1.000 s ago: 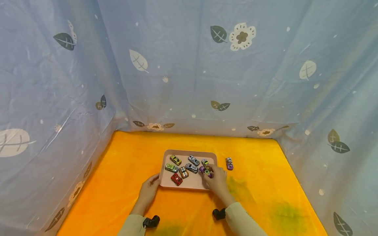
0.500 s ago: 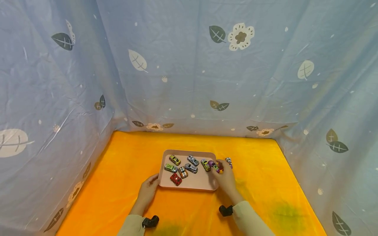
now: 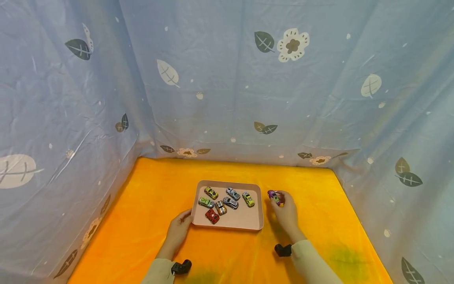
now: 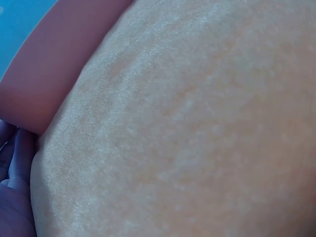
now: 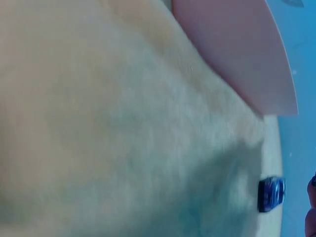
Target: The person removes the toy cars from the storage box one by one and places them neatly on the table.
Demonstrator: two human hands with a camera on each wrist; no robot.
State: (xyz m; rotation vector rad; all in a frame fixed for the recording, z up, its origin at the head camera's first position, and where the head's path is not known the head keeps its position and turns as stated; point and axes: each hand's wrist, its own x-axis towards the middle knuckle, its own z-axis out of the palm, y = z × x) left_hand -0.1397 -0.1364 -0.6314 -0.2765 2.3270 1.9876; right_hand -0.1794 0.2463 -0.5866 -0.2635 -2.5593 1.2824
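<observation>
My left hand holds the near left corner of a shallow pink tray, whose wall also shows in the left wrist view. My right hand pinches a purple toy car with green on it, just right of the tray. Only a fingertip appears at the right wrist view's edge. Another toy car, dark bluish there, sits on the cloth near that hand; in the head view it is mostly hidden behind the held car and fingers.
Inside the tray lie several toy cars, among them a red one, an orange-and-white one, a silver one and a yellow-green one. An orange-yellow cloth covers the table. Blue patterned curtains enclose the back and sides.
My right hand has lifted the purple car from the tray's right side and carried it rightward past the rim, over the car on the cloth. The left hand stays at the tray corner.
</observation>
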